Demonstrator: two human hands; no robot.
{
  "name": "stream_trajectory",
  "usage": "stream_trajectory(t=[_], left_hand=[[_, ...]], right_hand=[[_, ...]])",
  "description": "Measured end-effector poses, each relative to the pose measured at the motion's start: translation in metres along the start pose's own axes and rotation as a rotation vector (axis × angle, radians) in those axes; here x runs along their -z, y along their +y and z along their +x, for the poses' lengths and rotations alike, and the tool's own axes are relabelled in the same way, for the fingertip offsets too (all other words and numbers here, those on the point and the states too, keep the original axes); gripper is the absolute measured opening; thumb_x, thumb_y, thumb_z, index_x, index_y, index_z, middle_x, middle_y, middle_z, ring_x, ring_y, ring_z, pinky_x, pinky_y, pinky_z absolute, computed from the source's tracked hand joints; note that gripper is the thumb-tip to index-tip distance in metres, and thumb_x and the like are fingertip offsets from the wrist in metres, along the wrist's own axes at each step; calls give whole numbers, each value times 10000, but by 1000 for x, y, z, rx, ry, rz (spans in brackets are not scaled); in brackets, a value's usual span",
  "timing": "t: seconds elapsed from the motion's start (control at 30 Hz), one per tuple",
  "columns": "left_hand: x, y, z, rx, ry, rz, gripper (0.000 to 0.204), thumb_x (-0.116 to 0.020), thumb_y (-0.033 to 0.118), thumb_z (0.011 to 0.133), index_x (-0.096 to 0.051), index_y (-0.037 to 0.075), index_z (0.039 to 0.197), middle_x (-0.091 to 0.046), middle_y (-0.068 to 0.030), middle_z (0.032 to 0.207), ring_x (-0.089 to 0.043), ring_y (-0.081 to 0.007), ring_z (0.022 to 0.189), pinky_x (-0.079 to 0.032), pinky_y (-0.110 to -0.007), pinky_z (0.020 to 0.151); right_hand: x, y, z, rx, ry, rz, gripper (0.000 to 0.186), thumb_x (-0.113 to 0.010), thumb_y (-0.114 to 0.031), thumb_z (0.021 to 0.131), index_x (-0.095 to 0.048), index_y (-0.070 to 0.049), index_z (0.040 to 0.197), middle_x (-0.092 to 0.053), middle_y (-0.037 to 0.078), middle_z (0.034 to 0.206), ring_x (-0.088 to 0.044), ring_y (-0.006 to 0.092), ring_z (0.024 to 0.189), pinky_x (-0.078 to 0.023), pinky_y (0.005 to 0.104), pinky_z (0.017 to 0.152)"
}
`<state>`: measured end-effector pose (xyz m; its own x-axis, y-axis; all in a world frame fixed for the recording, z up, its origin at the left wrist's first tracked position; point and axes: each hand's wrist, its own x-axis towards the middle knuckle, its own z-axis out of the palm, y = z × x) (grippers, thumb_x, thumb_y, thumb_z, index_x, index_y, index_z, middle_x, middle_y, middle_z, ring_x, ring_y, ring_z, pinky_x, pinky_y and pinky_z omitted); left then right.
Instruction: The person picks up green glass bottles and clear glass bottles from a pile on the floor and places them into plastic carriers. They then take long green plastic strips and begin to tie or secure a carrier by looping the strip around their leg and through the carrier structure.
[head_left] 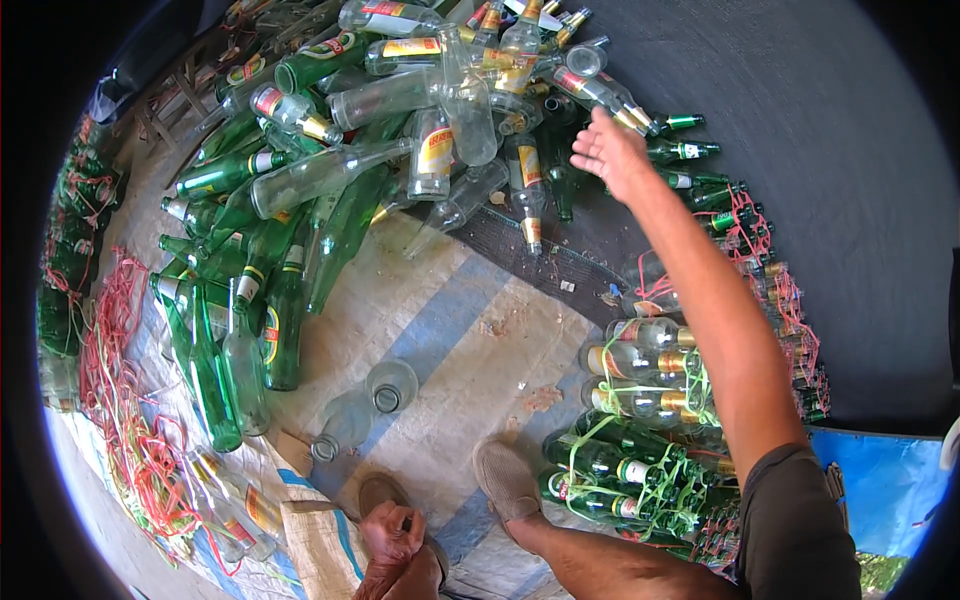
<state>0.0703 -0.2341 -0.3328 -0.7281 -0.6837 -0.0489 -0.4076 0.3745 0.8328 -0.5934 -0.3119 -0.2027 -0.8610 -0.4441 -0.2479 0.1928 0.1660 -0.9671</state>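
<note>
My right arm reaches far out over the heap of glass bottles, and the right hand [610, 155] is open with its fingers apart, holding nothing I can see. Just beyond its fingertips lies a clear bottle [585, 88] with a gold neck. A green bottle [685, 151] points its neck outward to the right of that hand. Low in the view, my left hand [392, 530] is curled into a fist over my shoe and lower leg. What is inside the fist, if anything, is hidden.
Two clear bottles, one upright [392, 384] and another [343, 424], are near my feet on the striped sheet [450, 350]. Green bottles [285, 330] pile up at left. Tied bundles [640, 470] stand at right. Pink twine [120, 320] lies far left.
</note>
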Motion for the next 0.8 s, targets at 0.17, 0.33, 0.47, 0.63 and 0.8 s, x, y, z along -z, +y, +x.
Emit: stream_trajectory(t=[0.17, 0.33, 0.47, 0.63, 0.8], left_hand=[[-3, -24, -22, 294, -249, -338, 241, -623, 35, 890, -444, 172, 804, -354, -17, 711, -435, -244, 632, -324, -337, 492], [-16, -62, -50, 623, -196, -1505, 237, -470, 139, 1013, -356, 190, 812, -298, -19, 727, -370, -255, 682, -332, -316, 586], [-9, -44, -35, 713, -247, -1574, 261, -453, 156, 1026, -353, 190, 787, -304, -14, 713, -375, -259, 680, -349, -321, 625], [-5, -33, -28, 421, -355, -625, 286, -461, 242, 1027, -349, 188, 769, -310, -8, 703, -382, -254, 684, -352, -329, 623], [-14, -46, -42, 533, -218, -1299, 377, -722, 124, 883, -362, 120, 770, -356, -42, 723, -426, -190, 652, -387, -292, 611]], right_hand=[[6, -37, 53, -45, 25, 52, 887, -698, -490, 1000, -304, 126, 1503, -501, 351, 1415, -618, 459, 1215, -610, 600, 963], [-16, -48, 80, -62, 62, 82, 892, -665, -499, 1015, -271, 100, 1545, -486, 365, 1429, -607, 495, 1243, -601, 620, 975], [-16, -54, 100, -48, 103, 50, 871, -647, -501, 1024, -271, 72, 1561, -492, 378, 1424, -616, 514, 1227, -606, 626, 963], [-25, -55, 115, -49, 107, 50, 852, -598, -536, 1045, -293, 46, 1588, -513, 412, 1421, -620, 504, 1247, -609, 595, 978], [-32, -54, 129, -11, 67, 26, 823, -581, -516, 1061, -288, 45, 1586, -508, 414, 1425, -603, 508, 1278, -596, 609, 993]])
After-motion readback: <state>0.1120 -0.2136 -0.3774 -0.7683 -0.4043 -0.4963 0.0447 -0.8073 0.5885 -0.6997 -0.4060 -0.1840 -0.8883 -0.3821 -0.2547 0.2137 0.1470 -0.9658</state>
